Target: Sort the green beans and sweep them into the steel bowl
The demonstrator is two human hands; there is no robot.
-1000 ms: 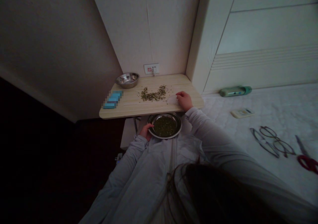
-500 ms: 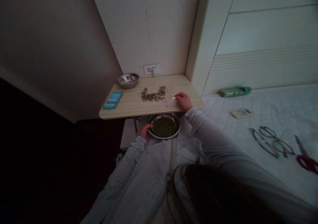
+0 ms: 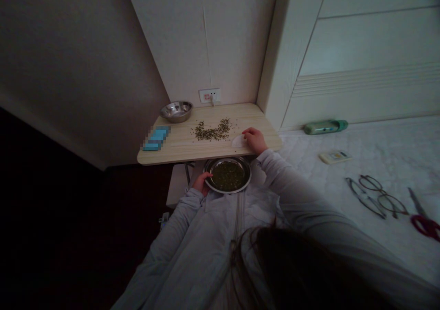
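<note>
My left hand (image 3: pixel 202 183) grips the left rim of a metal bowl (image 3: pixel 246 180) below the table's front edge, thumb over the lip. Small dark green grains (image 3: pixel 227 178) cover the bowl's bottom. Above the table's right side, my right hand (image 3: pixel 255 141) pinches a thin, whitish, rounded scraper-like piece (image 3: pixel 238 141) against the surface. Left of that piece, more green grains (image 3: pixel 212 131) lie scattered in a rough U shape on the light wooden table (image 3: pixel 172 153).
A second metal bowl (image 3: pixel 176 112) stands at the table's back left, behind a blurred blue object (image 3: pixel 156 138). On the white bed (image 3: pixel 299 156) to the right lie a green bottle (image 3: pixel 325 127), a remote control (image 3: pixel 334 157), eyeglasses (image 3: pixel 382 193) and red-handled scissors (image 3: pixel 425 225). A wall socket (image 3: pixel 209 95) is behind the table.
The whitish piece and my right hand have shifted very slightly to the right. The bowl in my left hand has tilted a little, its grains lying lower in it.
</note>
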